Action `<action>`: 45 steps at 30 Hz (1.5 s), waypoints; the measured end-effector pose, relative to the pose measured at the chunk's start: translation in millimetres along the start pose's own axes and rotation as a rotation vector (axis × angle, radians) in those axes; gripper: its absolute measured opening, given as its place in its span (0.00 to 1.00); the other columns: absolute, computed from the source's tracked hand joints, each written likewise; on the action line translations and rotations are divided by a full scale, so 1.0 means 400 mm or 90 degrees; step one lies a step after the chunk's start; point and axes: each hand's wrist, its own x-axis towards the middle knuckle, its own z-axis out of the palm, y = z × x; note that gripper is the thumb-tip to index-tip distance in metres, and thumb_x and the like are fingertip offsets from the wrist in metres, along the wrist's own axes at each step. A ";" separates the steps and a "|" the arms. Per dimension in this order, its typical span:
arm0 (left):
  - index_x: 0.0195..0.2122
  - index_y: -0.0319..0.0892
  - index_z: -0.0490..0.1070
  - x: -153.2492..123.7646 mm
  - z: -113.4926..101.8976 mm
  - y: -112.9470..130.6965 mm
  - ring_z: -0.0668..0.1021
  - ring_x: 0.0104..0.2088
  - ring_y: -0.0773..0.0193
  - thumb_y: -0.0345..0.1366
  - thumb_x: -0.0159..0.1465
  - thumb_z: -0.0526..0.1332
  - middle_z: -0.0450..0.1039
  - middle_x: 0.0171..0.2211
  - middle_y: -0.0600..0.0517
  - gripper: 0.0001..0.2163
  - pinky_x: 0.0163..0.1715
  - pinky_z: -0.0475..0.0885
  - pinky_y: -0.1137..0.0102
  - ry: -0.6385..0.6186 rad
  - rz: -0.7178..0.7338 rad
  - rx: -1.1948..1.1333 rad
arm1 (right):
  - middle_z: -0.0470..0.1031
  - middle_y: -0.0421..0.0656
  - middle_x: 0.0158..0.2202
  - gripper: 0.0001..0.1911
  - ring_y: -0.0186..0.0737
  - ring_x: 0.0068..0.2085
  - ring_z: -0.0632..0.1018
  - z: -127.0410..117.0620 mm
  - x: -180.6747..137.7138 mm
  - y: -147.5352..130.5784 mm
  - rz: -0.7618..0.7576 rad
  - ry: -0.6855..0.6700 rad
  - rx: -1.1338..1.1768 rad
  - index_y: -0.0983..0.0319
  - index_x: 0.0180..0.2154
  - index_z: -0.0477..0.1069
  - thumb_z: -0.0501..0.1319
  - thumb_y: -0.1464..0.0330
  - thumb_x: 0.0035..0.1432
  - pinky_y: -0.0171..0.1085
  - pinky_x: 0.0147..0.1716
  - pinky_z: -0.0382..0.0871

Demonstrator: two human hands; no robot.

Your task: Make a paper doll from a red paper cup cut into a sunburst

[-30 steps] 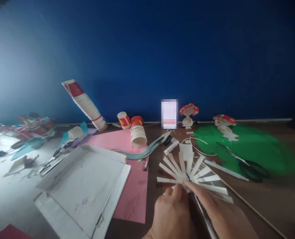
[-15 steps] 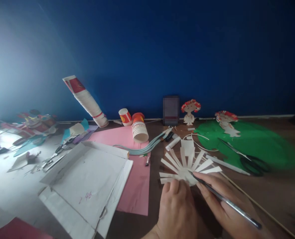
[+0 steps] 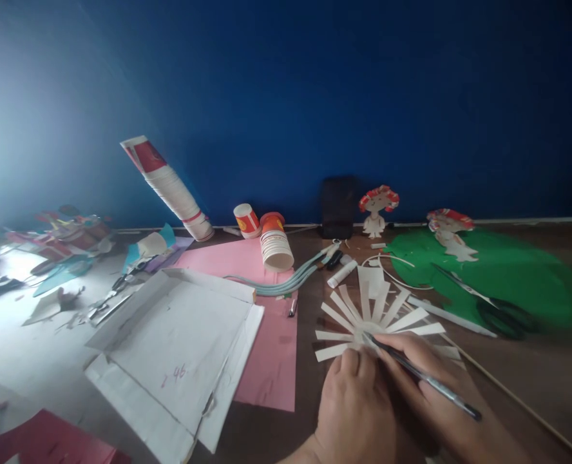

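Observation:
A white paper fan of cut strips (image 3: 373, 312) lies flat on the brown table. My left hand (image 3: 358, 406) rests on its near side, fingers curled and pressed down on the paper. My right hand (image 3: 431, 393) grips a dark pen (image 3: 421, 377) whose tip touches the centre of the fan. The near part of the fan is hidden under both hands.
Black-handled scissors (image 3: 489, 309) lie on a green paper sheet (image 3: 518, 277) at the right. A pink sheet (image 3: 266, 335), a flattened white cardboard box (image 3: 174, 348), a stack of paper cups (image 3: 276, 248), a glue stick (image 3: 341, 274) and a thin wooden stick (image 3: 508, 396) surround the fan.
The pen has swung from steep to lying low, its tip still at the fan's centre. The view shifted slightly, so everything sits a little farther right and higher.

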 end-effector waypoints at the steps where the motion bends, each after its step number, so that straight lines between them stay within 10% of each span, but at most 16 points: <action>1: 0.50 0.37 0.75 -0.001 0.001 0.000 0.72 0.38 0.57 0.38 0.68 0.58 0.73 0.41 0.46 0.14 0.37 0.72 0.63 0.005 0.000 0.000 | 0.83 0.42 0.44 0.12 0.41 0.43 0.83 0.001 0.002 -0.002 -0.001 0.004 0.001 0.55 0.48 0.73 0.55 0.63 0.66 0.37 0.45 0.78; 16: 0.52 0.36 0.73 0.014 -0.034 0.011 0.74 0.41 0.54 0.34 0.67 0.58 0.73 0.46 0.44 0.14 0.38 0.73 0.63 -0.138 -0.039 -0.034 | 0.82 0.41 0.42 0.11 0.41 0.41 0.83 0.018 0.001 0.006 0.017 0.002 -0.010 0.54 0.46 0.72 0.55 0.62 0.67 0.36 0.44 0.77; 45: 0.58 0.34 0.70 0.015 -0.023 0.015 0.74 0.42 0.54 0.35 0.68 0.56 0.72 0.50 0.42 0.18 0.38 0.74 0.63 -0.124 -0.042 -0.042 | 0.83 0.39 0.37 0.10 0.40 0.35 0.83 0.012 0.003 -0.004 0.023 0.020 -0.018 0.54 0.43 0.74 0.55 0.61 0.66 0.36 0.41 0.77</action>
